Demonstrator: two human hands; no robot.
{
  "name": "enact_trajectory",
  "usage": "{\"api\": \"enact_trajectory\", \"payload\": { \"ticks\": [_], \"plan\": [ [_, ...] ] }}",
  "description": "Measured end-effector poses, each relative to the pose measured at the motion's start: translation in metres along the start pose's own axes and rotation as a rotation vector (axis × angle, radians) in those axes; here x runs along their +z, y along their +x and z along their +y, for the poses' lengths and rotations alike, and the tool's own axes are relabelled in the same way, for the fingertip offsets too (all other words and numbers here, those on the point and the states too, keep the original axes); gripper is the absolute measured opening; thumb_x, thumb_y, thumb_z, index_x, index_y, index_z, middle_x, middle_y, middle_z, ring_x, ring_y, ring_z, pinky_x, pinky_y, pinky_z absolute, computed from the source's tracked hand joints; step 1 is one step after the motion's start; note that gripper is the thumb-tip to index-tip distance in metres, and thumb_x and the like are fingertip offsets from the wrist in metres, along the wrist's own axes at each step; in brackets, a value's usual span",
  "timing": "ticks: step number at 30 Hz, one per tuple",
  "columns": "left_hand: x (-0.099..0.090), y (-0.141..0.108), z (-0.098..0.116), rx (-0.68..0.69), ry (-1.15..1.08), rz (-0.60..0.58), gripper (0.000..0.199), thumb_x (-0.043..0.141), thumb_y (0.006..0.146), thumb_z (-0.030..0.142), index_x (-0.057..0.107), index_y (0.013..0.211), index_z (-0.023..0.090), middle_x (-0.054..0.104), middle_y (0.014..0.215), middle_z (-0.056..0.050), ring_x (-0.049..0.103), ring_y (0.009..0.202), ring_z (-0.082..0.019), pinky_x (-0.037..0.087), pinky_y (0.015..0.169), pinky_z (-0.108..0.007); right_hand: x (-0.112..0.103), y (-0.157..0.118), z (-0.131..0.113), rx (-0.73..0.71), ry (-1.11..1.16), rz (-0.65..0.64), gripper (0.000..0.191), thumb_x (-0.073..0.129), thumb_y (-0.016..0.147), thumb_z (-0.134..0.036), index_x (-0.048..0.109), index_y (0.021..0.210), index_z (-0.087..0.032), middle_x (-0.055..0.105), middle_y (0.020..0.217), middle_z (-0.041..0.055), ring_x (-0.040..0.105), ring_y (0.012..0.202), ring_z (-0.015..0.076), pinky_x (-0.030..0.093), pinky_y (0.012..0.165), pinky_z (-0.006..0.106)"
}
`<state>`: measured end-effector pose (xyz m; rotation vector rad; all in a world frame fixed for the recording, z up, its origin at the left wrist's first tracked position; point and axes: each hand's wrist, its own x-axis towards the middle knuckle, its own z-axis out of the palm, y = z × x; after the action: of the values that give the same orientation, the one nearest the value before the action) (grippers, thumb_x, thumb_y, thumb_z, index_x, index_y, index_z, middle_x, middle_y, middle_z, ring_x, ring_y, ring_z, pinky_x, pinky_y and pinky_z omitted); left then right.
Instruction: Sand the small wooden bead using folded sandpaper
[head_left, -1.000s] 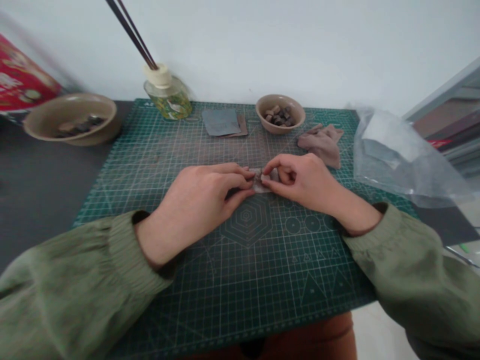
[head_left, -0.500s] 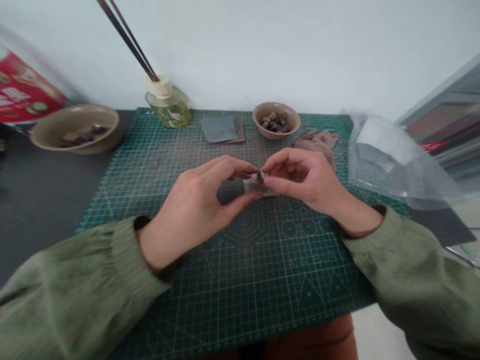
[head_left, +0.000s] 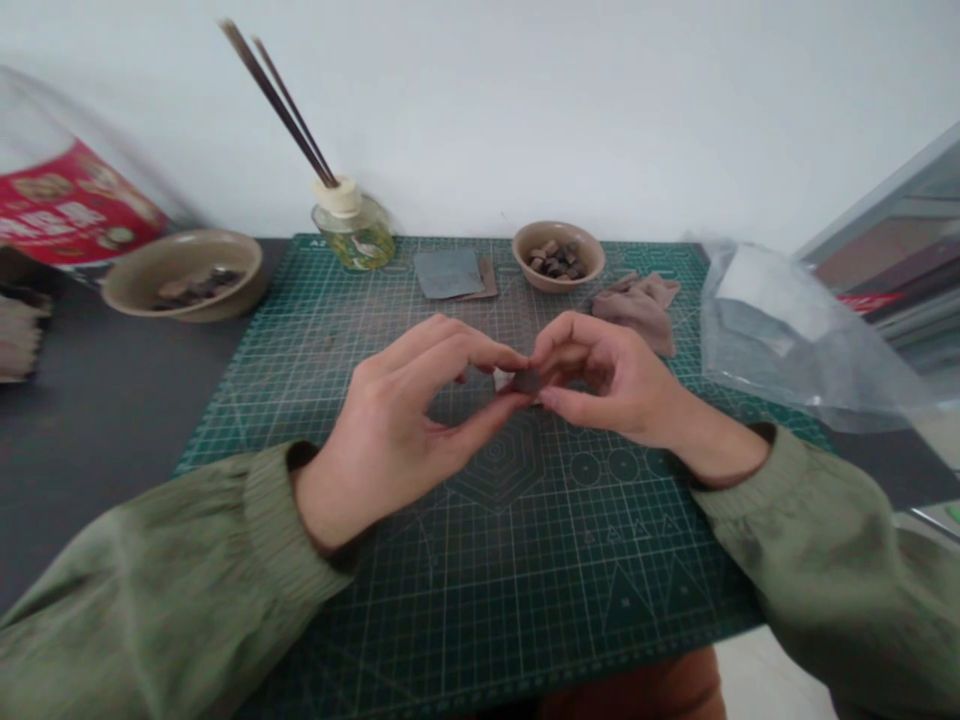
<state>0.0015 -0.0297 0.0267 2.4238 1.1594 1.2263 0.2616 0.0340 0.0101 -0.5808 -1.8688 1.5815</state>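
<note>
We log the block (head_left: 527, 381) first: a small dark piece, probably wood, held in the air over the mat between both hands. The left hand (head_left: 397, 420) and right hand (head_left: 607, 385) meet at it. The fingers (head_left: 487, 352) of both hands are closed in a pinch, gripping it from opposite sides, though the fingertips hide the exact contact. A pale scrap (head_left: 501, 379) shows just left of the block; we cannot tell what it is.

We judge the block light and stiff, unlikely to bend or crush under a pinch. Its small size makes it liable to slip or turn, so we would hold it by two opposite faces with the fingertips.

Green sleeves (head_left: 172, 570) cover both forearms, and beneath the hands lies a green gridded mat (head_left: 247, 450) on a dark desk (head_left: 97, 470). Beyond the right hand are a crumpled cloth (head_left: 637, 312) and a clear plastic bag (head_left: 795, 340). Farther back on the mat are a grey abrasive sheet (head_left: 448, 274) and a small bowl (head_left: 592, 255) of similar blocks. A larger bowl (head_left: 187, 312) sits on the desk to the left. At the back stands a glass diffuser bottle (head_left: 352, 240) with dark sticks (head_left: 281, 105).
</note>
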Motion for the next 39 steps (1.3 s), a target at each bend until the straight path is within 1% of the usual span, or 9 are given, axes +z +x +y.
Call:
{"api": "enact_trajectory", "payload": {
  "ticks": [3, 8, 11, 16, 19, 23, 29, 35, 39],
  "plan": [
    [-0.0001, -0.0008, 0.0001, 0.019, 0.003, 0.006, 0.017, 0.084, 0.107, 0.026, 0.078, 0.122, 0.024, 0.085, 0.113, -0.003, 0.079, 0.101, -0.020, 0.065, 0.089, -0.037, 0.0006, -0.0002, -0.0019, 0.000, 0.021, -0.009, 0.033, 0.092, 0.100, -0.022, 0.068, 0.123, -0.022, 0.088, 0.115, 0.0067, 0.085, 0.103, 0.0212, 0.063, 0.087, 0.033],
    [0.0002, -0.0007, -0.0003, 0.052, 0.002, 0.038, 0.018, 0.086, 0.105, 0.023, 0.079, 0.122, 0.024, 0.084, 0.109, -0.002, 0.078, 0.096, -0.019, 0.064, 0.085, -0.036, 0.0005, 0.0010, 0.0007, -0.027, 0.062, -0.016, 0.038, 0.097, 0.096, -0.025, 0.070, 0.122, -0.021, 0.089, 0.111, 0.0068, 0.084, 0.097, 0.0201, 0.062, 0.081, 0.029],
    [0.0003, -0.0005, -0.0011, 0.064, -0.002, 0.045, 0.020, 0.088, 0.102, 0.021, 0.079, 0.120, 0.022, 0.084, 0.108, -0.002, 0.076, 0.094, -0.017, 0.063, 0.084, -0.035, 0.0002, 0.0019, 0.0029, -0.080, 0.100, -0.034, 0.037, 0.097, 0.095, -0.021, 0.071, 0.122, -0.020, 0.088, 0.109, 0.0063, 0.082, 0.093, 0.0181, 0.061, 0.078, 0.027],
    [0.0002, -0.0011, -0.0018, 0.070, -0.010, 0.053, 0.021, 0.089, 0.100, 0.019, 0.080, 0.119, 0.021, 0.084, 0.107, -0.002, 0.076, 0.092, -0.018, 0.063, 0.083, -0.035, 0.0007, 0.0026, 0.0017, -0.096, 0.117, -0.027, 0.037, 0.097, 0.093, -0.013, 0.073, 0.120, -0.019, 0.088, 0.107, 0.0058, 0.081, 0.089, 0.0158, 0.061, 0.076, 0.024],
    [0.0003, -0.0015, -0.0016, 0.082, -0.023, 0.067, 0.021, 0.090, 0.100, 0.018, 0.080, 0.118, 0.021, 0.084, 0.106, -0.002, 0.077, 0.094, -0.018, 0.063, 0.082, -0.034, 0.0002, 0.0024, 0.0024, -0.097, 0.140, -0.040, 0.038, 0.096, 0.093, -0.011, 0.073, 0.122, -0.020, 0.089, 0.110, 0.0059, 0.081, 0.090, 0.0154, 0.060, 0.077, 0.023],
    [0.0000, -0.0004, -0.0011, 0.099, -0.026, 0.077, 0.021, 0.091, 0.099, 0.018, 0.082, 0.117, 0.021, 0.085, 0.106, -0.003, 0.079, 0.094, -0.018, 0.064, 0.084, -0.035, -0.0006, 0.0020, 0.0043, -0.094, 0.141, -0.048, 0.040, 0.095, 0.093, -0.008, 0.072, 0.124, -0.019, 0.089, 0.115, 0.0076, 0.084, 0.099, 0.0175, 0.062, 0.080, 0.023],
    [-0.0017, 0.0037, 0.0001, 0.213, -0.015, 0.041, 0.023, 0.091, 0.098, 0.014, 0.082, 0.119, 0.020, 0.087, 0.108, -0.006, 0.081, 0.097, -0.021, 0.066, 0.089, -0.038, 0.0017, 0.0023, 0.0028, -0.057, 0.172, -0.027, 0.050, 0.102, 0.086, -0.007, 0.071, 0.123, -0.019, 0.091, 0.113, 0.0064, 0.086, 0.099, 0.0176, 0.061, 0.080, 0.022],
    [-0.0003, 0.0030, -0.0002, 0.206, -0.004, 0.056, 0.022, 0.091, 0.099, 0.015, 0.081, 0.117, 0.021, 0.086, 0.107, -0.004, 0.081, 0.097, -0.019, 0.067, 0.088, -0.036, 0.0025, 0.0003, 0.0008, -0.026, 0.173, -0.040, 0.037, 0.094, 0.099, -0.012, 0.069, 0.126, -0.019, 0.091, 0.116, 0.0078, 0.085, 0.100, 0.0175, 0.061, 0.079, 0.022],
    [-0.0001, 0.0009, -0.0003, 0.184, 0.001, 0.061, 0.022, 0.092, 0.099, 0.016, 0.082, 0.118, 0.021, 0.085, 0.108, -0.004, 0.082, 0.098, -0.018, 0.067, 0.088, -0.034, 0.0023, -0.0004, -0.0003, -0.053, 0.168, -0.054, 0.026, 0.085, 0.108, -0.019, 0.069, 0.129, -0.019, 0.090, 0.117, 0.0086, 0.082, 0.094, 0.0154, 0.064, 0.078, 0.023]
  ]
}}
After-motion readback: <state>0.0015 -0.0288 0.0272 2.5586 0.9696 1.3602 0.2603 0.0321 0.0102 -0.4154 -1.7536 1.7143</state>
